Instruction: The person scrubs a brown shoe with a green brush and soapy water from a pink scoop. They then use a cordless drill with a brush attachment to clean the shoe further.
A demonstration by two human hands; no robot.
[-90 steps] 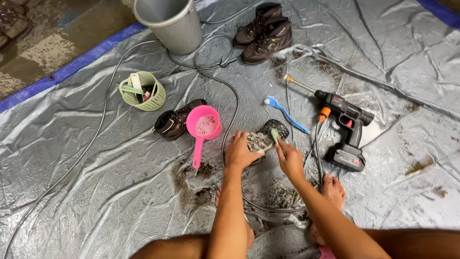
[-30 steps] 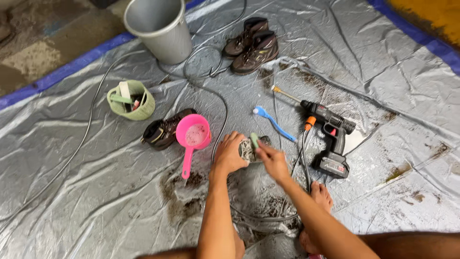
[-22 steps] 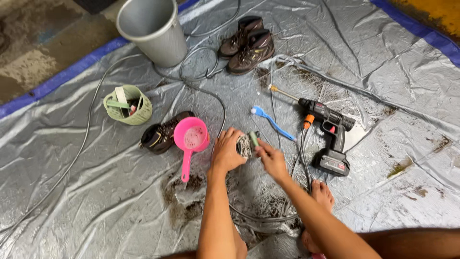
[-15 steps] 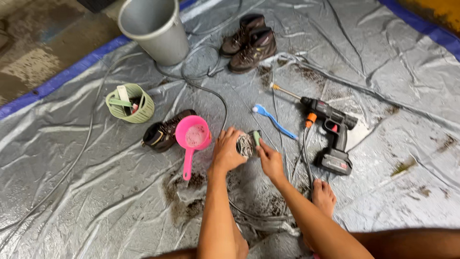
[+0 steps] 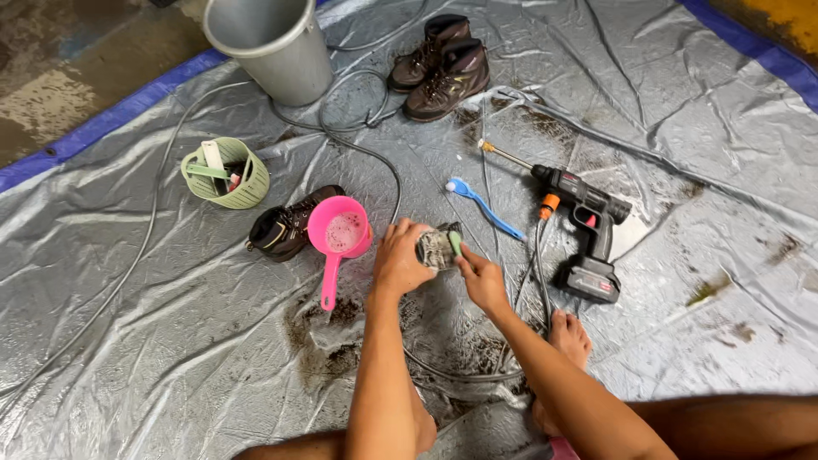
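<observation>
— What was the person wearing?
— Nothing on the arms: both forearms were bare, no sleeves, no watch, no gloves on the left hand [image 5: 400,258] or right hand [image 5: 483,281].
— And lower down?
— Bare legs, a bare foot [image 5: 568,336], with a scrap of pink cloth just beside it.

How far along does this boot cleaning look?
Midway, perhaps. The pair of boots near the bucket looks done. The left hand holds a muddy boot while the right hand scrubs its sole. Another boot lies waiting by the pink scoop.
</observation>
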